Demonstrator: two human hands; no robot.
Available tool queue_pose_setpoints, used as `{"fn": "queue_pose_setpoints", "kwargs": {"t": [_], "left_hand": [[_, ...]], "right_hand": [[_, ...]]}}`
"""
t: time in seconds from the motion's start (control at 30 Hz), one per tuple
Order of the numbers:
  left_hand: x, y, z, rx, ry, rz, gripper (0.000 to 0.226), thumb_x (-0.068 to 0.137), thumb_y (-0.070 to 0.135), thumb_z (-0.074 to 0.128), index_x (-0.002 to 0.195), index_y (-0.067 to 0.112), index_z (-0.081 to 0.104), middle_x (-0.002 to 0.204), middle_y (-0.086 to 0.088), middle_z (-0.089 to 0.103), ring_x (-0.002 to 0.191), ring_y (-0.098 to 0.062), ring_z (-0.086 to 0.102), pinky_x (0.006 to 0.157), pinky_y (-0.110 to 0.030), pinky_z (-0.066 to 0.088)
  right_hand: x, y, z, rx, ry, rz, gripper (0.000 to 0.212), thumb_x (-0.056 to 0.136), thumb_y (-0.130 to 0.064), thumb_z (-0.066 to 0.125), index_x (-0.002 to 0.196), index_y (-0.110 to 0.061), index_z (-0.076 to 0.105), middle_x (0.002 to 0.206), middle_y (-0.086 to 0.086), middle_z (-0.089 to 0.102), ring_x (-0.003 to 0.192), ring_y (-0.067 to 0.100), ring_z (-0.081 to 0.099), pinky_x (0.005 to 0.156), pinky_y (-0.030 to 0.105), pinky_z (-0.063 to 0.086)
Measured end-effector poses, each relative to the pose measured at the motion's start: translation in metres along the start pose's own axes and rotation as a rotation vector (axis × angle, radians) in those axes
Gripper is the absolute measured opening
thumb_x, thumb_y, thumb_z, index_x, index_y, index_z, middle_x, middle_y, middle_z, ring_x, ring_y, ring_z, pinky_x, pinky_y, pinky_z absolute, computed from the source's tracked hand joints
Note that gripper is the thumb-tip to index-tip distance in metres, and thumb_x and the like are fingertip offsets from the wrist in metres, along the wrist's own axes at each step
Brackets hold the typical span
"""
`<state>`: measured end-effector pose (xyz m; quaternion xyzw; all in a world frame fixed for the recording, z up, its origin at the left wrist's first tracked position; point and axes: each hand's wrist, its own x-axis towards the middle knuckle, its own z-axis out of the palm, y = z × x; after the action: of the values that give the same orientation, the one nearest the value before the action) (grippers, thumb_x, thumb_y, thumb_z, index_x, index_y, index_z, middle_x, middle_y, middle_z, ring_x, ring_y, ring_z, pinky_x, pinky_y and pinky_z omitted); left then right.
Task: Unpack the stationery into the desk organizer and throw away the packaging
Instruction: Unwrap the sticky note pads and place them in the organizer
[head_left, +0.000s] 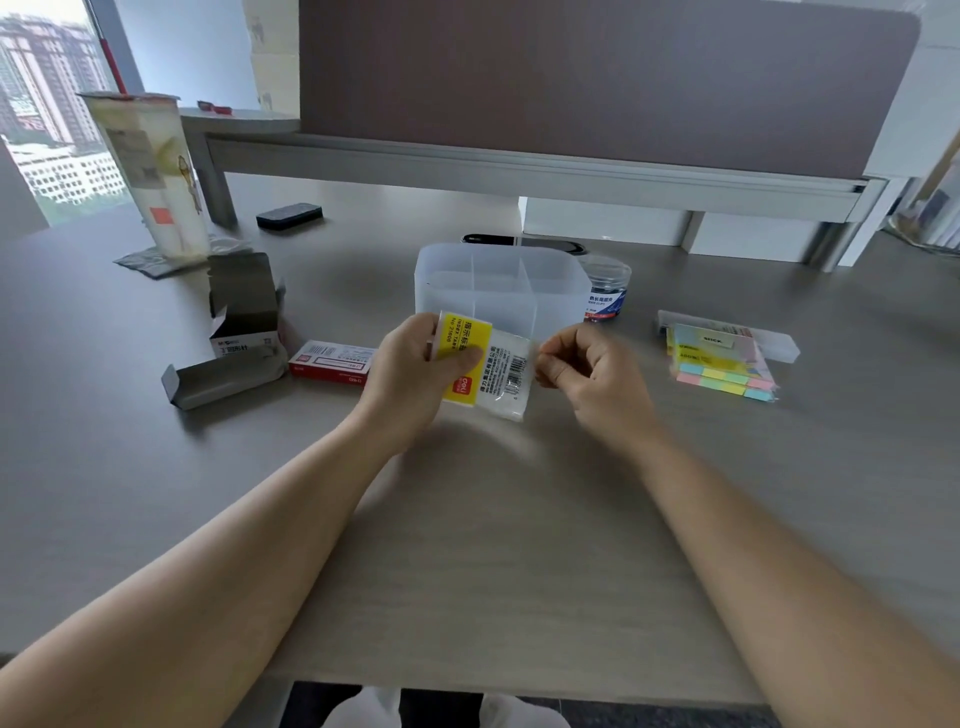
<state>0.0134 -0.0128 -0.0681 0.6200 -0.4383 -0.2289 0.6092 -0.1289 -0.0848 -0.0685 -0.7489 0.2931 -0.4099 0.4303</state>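
My left hand (415, 364) grips a small packet of index tabs (493, 374), yellow on the left and clear plastic with a barcode on the right, held above the desk. My right hand (582, 364) pinches at the packet's right edge with thumb and forefinger. Just behind the packet stands the translucent desk organizer (457, 280), with dividers and nothing visible inside. A tub of binder clips (608, 291) sits to its right. Pastel sticky-note packs (722, 358) lie further right. A red staple box (332, 361) lies left of my left hand.
An opened grey cardboard box (239, 322) lies at the left beside a tall drink cup (150, 171). A black eraser-like block (289, 215) sits under the monitor riser (519, 166). A clear plastic case (779, 345) lies behind the sticky notes.
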Motion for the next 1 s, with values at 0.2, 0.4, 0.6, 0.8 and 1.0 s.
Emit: {"fn": "queue_pose_setpoints", "kwargs": {"t": [0.2,0.4,0.6,0.8,1.0], "left_hand": [[-0.003,-0.001,0.007,0.159,0.039,0.116,0.027,0.074,0.009,0.069,0.068,0.025,0.047,0.074,-0.004,0.062,0.073,-0.029,0.062,0.071,-0.044,0.054],[-0.002,-0.001,0.007,0.150,0.023,0.099,0.026,0.075,0.008,0.068,0.069,0.025,0.048,0.076,-0.005,0.062,0.076,-0.030,0.062,0.075,-0.045,0.054],[0.001,0.000,0.003,-0.012,-0.011,0.055,0.023,0.079,0.004,0.062,0.075,0.024,0.052,0.075,0.005,0.062,0.070,-0.012,0.062,0.066,-0.028,0.055],[0.004,-0.001,-0.004,-0.112,-0.014,0.006,0.019,0.080,0.002,0.059,0.076,0.020,0.054,0.078,0.002,0.064,0.072,-0.013,0.063,0.069,-0.031,0.055],[0.003,-0.002,-0.004,-0.289,-0.064,-0.094,0.014,0.081,0.004,0.058,0.081,0.018,0.057,0.080,0.002,0.066,0.065,-0.005,0.067,0.062,-0.022,0.058]], "right_hand": [[0.001,0.002,0.002,-0.046,0.075,0.020,0.024,0.075,-0.018,0.069,0.062,-0.025,0.050,0.060,-0.007,0.054,0.055,0.002,0.049,0.052,0.009,0.038],[0.003,0.002,0.001,-0.047,0.090,0.047,0.031,0.075,-0.002,0.067,0.062,-0.023,0.048,0.059,-0.001,0.050,0.059,0.016,0.047,0.063,0.029,0.046],[0.001,-0.005,0.000,0.147,0.023,0.081,0.028,0.075,0.007,0.062,0.067,-0.017,0.048,0.062,0.002,0.045,0.057,0.011,0.049,0.056,0.020,0.055],[0.000,-0.006,-0.008,0.239,-0.015,0.113,0.029,0.079,0.013,0.052,0.074,-0.015,0.045,0.070,0.003,0.043,0.049,0.007,0.063,0.058,0.025,0.057],[0.000,-0.006,-0.005,-0.164,0.130,-0.076,0.033,0.077,0.004,0.059,0.065,-0.024,0.046,0.073,-0.006,0.047,0.061,-0.002,0.054,0.059,0.009,0.045]]}}
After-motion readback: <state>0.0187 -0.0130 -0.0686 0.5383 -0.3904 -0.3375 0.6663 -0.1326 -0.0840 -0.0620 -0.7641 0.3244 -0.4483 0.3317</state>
